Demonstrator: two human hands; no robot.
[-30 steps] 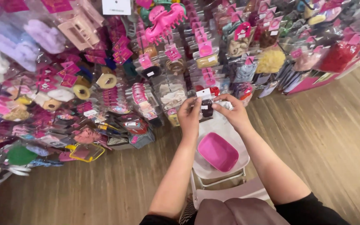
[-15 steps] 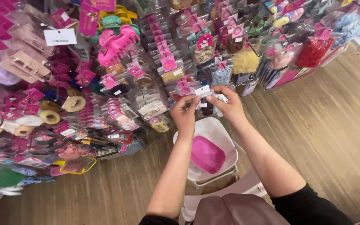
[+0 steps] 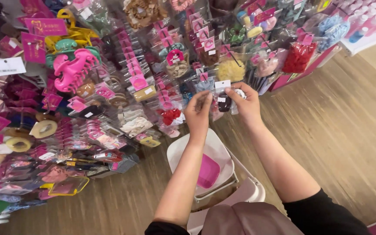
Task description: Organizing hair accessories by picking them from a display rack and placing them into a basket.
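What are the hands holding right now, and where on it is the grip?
Both hands hold one clear packet of dark hair ties: the right hand pinches its right edge, the left hand its left side. Exact finger contact is blurred.

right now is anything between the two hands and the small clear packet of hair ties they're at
Nothing visible. The left hand and right hand are both already at the small clear packet of hair ties, fingers touching it. It hangs in front of the display rack of packaged hair accessories.
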